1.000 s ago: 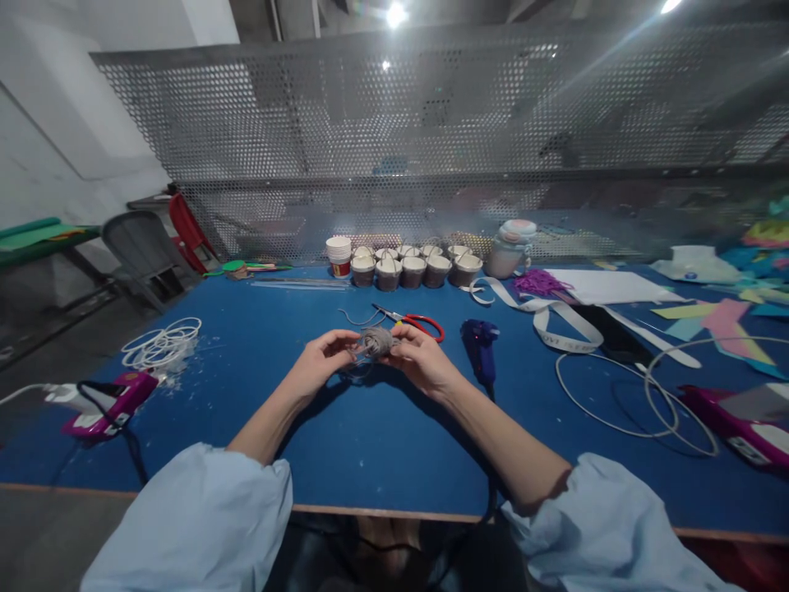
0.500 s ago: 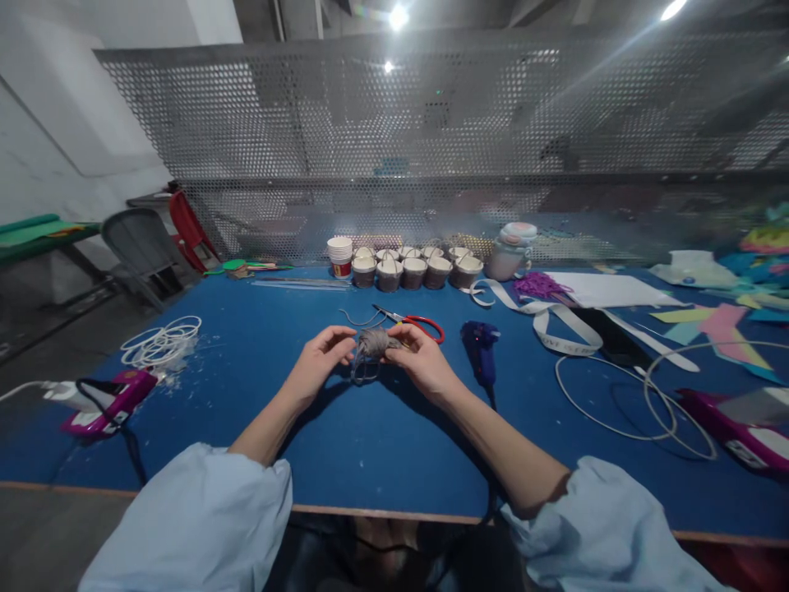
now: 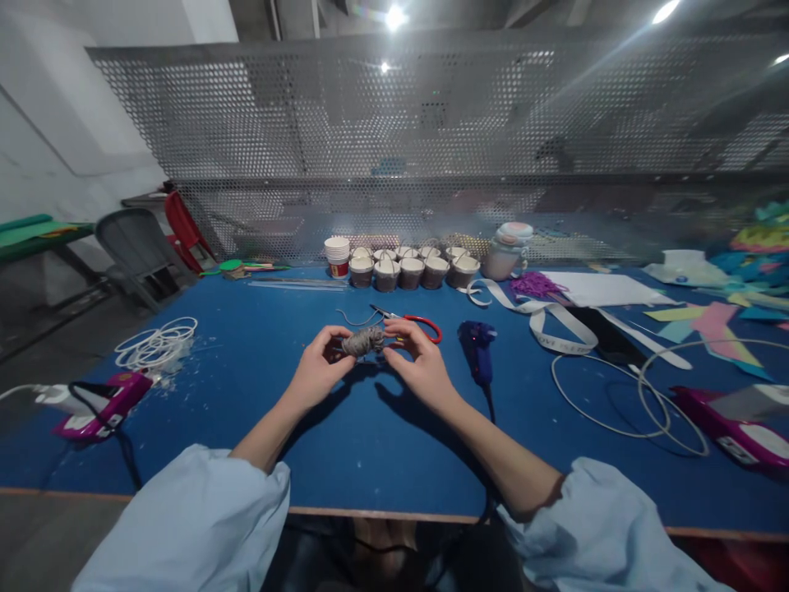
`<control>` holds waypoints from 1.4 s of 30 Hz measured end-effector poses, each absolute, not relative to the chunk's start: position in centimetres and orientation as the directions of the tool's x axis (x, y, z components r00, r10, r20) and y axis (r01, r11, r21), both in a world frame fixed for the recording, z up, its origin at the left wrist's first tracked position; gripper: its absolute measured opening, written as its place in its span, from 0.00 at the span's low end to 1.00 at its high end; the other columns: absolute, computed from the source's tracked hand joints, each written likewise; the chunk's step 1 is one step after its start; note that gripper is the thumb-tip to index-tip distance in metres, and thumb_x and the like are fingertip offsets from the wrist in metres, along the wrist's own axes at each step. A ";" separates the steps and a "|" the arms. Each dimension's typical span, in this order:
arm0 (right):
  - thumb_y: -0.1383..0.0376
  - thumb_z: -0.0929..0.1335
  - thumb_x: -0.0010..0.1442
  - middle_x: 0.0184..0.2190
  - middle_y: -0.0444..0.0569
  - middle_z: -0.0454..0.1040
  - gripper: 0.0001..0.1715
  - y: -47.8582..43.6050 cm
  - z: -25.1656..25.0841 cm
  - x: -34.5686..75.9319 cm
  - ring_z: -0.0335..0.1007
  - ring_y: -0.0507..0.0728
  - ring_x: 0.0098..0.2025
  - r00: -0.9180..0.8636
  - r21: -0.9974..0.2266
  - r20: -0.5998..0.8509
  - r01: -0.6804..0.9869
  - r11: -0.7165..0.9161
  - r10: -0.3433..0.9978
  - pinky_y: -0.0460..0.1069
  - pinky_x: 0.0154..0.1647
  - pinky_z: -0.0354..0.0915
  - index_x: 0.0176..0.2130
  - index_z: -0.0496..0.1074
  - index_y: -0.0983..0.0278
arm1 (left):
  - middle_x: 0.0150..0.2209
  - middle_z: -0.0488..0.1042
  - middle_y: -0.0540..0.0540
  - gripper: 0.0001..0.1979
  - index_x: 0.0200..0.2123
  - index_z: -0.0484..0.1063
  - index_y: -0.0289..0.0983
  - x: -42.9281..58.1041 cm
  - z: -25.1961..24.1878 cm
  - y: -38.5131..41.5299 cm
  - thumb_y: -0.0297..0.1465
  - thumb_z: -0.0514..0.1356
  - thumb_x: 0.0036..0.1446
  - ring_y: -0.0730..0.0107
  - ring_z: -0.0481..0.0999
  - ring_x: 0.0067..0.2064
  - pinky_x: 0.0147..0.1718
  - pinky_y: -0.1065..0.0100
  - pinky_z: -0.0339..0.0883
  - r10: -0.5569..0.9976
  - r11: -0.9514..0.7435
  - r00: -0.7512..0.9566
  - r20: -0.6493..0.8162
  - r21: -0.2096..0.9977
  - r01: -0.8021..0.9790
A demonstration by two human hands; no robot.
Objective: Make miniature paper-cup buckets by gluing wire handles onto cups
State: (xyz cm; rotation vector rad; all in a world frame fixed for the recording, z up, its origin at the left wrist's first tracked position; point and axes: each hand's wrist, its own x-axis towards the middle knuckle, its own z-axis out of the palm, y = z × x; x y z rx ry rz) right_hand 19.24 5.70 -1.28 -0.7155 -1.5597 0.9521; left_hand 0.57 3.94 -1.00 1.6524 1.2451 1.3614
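- The left hand (image 3: 319,370) is raised just above the bench (image 3: 246,370), a little behind its middle, with fingers curled around the left end of a small bundle of grey twine (image 3: 363,341).
- The right hand (image 3: 420,366) pinches the right end of the same bundle between thumb and fingertips, so the twine is gripped from both sides and held clear of the blue top.
- Both forearms are bare, with pale blue sleeves pushed up near the front edge.
- Red-handled scissors (image 3: 419,326) lie just behind the right hand, and a loose bit of twine lies on the bench to their left.
- A dark blue glue gun (image 3: 477,349) lies just to the right of the right hand, its cord running toward the front edge.
- A cluster of small brown cups (image 3: 410,270) stands along the back edge, with a stack of paper cups (image 3: 337,253) at its left end and a lidded jar (image 3: 506,253) to its right.
- White rings (image 3: 157,344) are piled near the left edge, with a pink glue gun (image 3: 102,401) in front of them.
- On the right half lie a white ribbon (image 3: 558,327) and 2 overlapping wire hoops (image 3: 616,411).
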 end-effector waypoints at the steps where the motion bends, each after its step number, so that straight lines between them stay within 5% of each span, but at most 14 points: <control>1: 0.66 0.70 0.52 0.44 0.50 0.71 0.08 5.6 -1.2 19.2 0.68 0.57 0.45 -0.171 -0.857 0.511 -0.022 0.515 0.842 0.53 0.46 0.65 0.36 0.72 0.61 | 0.34 0.71 0.49 0.13 0.38 0.68 0.37 0.6 -1.0 3.9 0.27 0.61 0.46 0.70 0.72 0.33 0.34 0.69 0.66 0.919 -0.380 0.006 0.395 0.878 0.292; 4: 0.65 0.72 0.51 0.31 0.46 0.70 0.04 5.4 -0.9 19.0 0.66 0.57 0.37 -0.140 -0.835 0.540 0.037 0.550 0.830 0.53 0.42 0.62 0.28 0.72 0.61 | 0.37 0.69 0.48 0.11 0.37 0.68 0.38 0.9 -1.2 3.6 0.24 0.60 0.48 0.69 0.71 0.37 0.38 0.67 0.67 0.834 -0.514 0.028 0.550 0.758 0.402; 9: 0.66 0.72 0.49 0.26 0.45 0.70 0.05 5.2 -0.9 18.5 0.63 0.55 0.32 -0.130 -0.866 0.491 0.030 0.499 0.861 0.51 0.35 0.59 0.24 0.72 0.61 | 0.39 0.68 0.46 0.13 0.39 0.67 0.38 1.1 -1.5 3.3 0.20 0.57 0.51 0.68 0.69 0.41 0.39 0.67 0.65 0.672 -0.675 0.168 0.722 0.501 0.542; 15: 0.66 0.72 0.47 0.24 0.42 0.70 0.04 5.8 -1.1 18.7 0.64 0.52 0.27 -0.098 -0.944 0.311 -0.150 0.295 0.945 0.48 0.31 0.61 0.23 0.72 0.62 | 0.36 0.68 0.49 0.14 0.36 0.65 0.38 1.1 -1.3 3.2 0.19 0.57 0.45 0.68 0.68 0.38 0.39 0.67 0.63 0.692 -0.623 0.068 0.719 0.547 0.559; 19: 0.63 0.71 0.46 0.29 0.44 0.75 0.08 6.3 -1.2 18.6 0.67 0.50 0.24 -0.113 -0.929 0.143 -0.358 0.094 0.983 0.46 0.27 0.65 0.23 0.67 0.62 | 0.32 0.68 0.52 0.14 0.31 0.68 0.38 1.3 -0.5 3.1 0.21 0.61 0.37 0.70 0.66 0.36 0.39 0.68 0.61 0.873 -0.419 -0.144 0.465 0.868 0.264; 22: 0.62 0.71 0.45 0.32 0.46 0.77 0.09 6.5 -1.2 18.7 0.70 0.50 0.24 -0.154 -0.879 0.041 -0.476 -0.038 0.987 0.46 0.25 0.69 0.24 0.66 0.62 | 0.29 0.68 0.54 0.14 0.30 0.68 0.38 1.2 -0.1 3.3 0.23 0.62 0.34 0.72 0.66 0.31 0.34 0.70 0.61 0.962 -0.222 -0.166 0.217 0.975 -0.013; 31: 0.68 0.70 0.48 0.23 0.48 0.77 0.03 8.7 -1.7 20.2 0.75 0.53 0.25 -0.078 -0.762 -0.050 -0.642 -0.089 0.996 0.46 0.28 0.75 0.26 0.71 0.64 | 0.31 0.72 0.48 0.12 0.30 0.67 0.36 -0.2 -0.3 4.7 0.28 0.57 0.36 0.66 0.72 0.33 0.30 0.65 0.71 0.993 0.005 -0.108 -0.052 0.921 -0.389; 42: 0.68 0.72 0.47 0.27 0.44 0.78 0.08 8.1 0.9 21.3 0.78 0.54 0.32 0.081 -0.735 0.085 -0.668 0.117 0.993 0.47 0.34 0.75 0.25 0.67 0.62 | 0.27 0.72 0.52 0.09 0.26 0.67 0.37 -2.8 0.1 6.2 0.23 0.55 0.36 0.71 0.71 0.27 0.29 0.68 0.69 0.917 -0.093 -0.366 -0.158 0.809 -0.581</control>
